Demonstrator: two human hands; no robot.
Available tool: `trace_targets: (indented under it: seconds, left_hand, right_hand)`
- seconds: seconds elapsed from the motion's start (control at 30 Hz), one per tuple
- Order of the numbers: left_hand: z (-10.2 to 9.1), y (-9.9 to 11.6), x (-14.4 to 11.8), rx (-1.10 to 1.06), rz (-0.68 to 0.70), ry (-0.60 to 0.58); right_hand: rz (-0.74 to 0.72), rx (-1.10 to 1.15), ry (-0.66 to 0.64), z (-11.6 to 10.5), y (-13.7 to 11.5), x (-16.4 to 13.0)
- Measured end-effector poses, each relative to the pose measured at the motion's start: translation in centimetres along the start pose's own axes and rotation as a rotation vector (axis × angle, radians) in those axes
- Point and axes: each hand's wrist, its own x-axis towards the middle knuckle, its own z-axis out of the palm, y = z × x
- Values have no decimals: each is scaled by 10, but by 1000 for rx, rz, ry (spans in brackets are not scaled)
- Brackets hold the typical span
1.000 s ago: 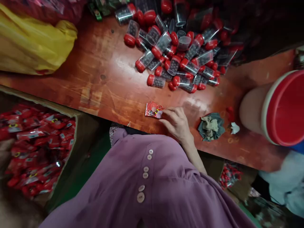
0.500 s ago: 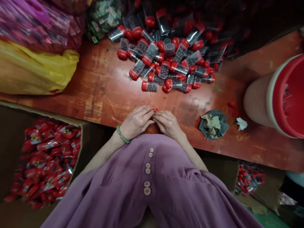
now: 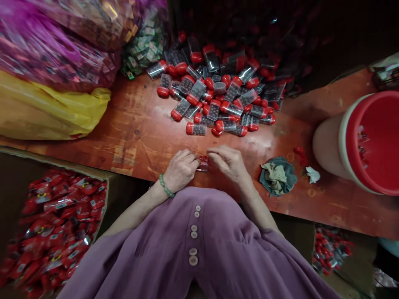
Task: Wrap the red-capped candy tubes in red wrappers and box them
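Note:
Both my hands rest at the near edge of the red-brown wooden table (image 3: 131, 133). My left hand (image 3: 181, 169), with a green bead bracelet at the wrist, and my right hand (image 3: 229, 162) pinch a small red packet (image 3: 203, 163) between them from either side. Just beyond the hands lies a heap of several clear tubes with red caps (image 3: 218, 99), filled with dark pellets.
A cardboard box of red packets (image 3: 52, 224) stands at my lower left. Yellow (image 3: 50, 112) and pink plastic bags (image 3: 46, 50) lie at the far left. A red bucket (image 3: 364, 141) lies on its side at right, with a crumpled cloth (image 3: 277, 174) near it.
A second ago only my right hand touched the packet on the table. My left hand has come in, and both now hold the packet. The view has tilted up slightly.

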Motion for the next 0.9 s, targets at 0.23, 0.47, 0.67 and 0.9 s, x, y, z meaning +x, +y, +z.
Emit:
trace_targets:
  seconds: [0.23,0.47,0.67,0.9]
  left_hand:
    - [2,-5,-2,-125,-24,-25]
    - [-8,-13,-5,-434,-305,107]
    - [-23,-19,-4,-656,-543,312]
    - [-31,-21,-2,-727,-544,355]
  right_hand:
    - [-6,-479,-183,21,10,67]
    - [-32,-490,-133,41,35,75]
    - [65,-33,-38,21,29,53]
    - [133,388,-66,-19,-1,5]
